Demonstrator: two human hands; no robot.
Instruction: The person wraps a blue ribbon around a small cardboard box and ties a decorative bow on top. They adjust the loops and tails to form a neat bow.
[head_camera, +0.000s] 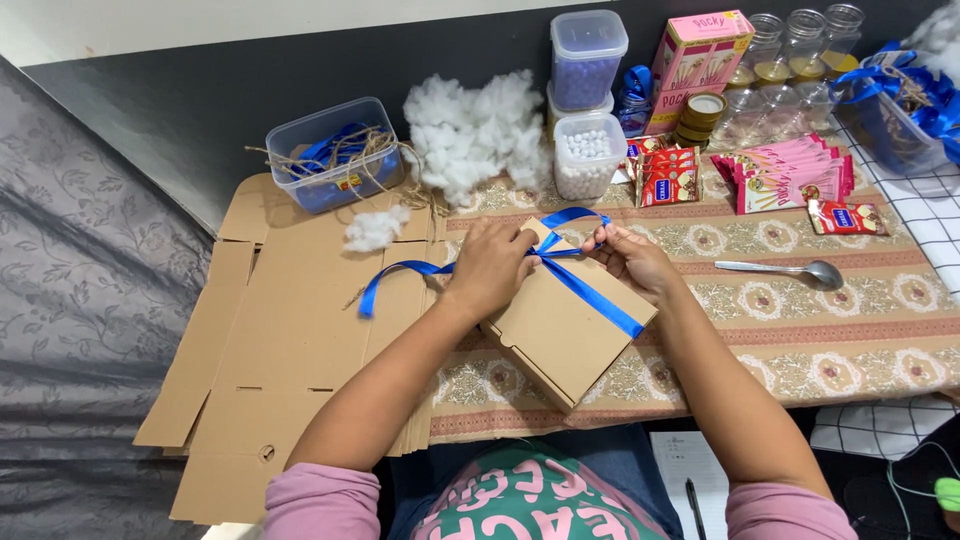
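Fingers of left hand (492, 262) and right hand (632, 258) pinching one blue ribbon (590, 290) — one cardboard box (560, 335).

The left hand (492, 268) covers the near-left corner of the cardboard box (560, 330) and the ribbon (590, 290) knot beneath it; the grip on the ribbon cannot be confirmed. The right hand (630, 260) hides the ribbon end it pinches. The stack of flat cardboard (290, 340) conceals the left end of the table (880, 330). The basket (915, 120) with blue bows is cut off by the right edge. Contents of the 3 glass jars (800, 50) are too small to identify.
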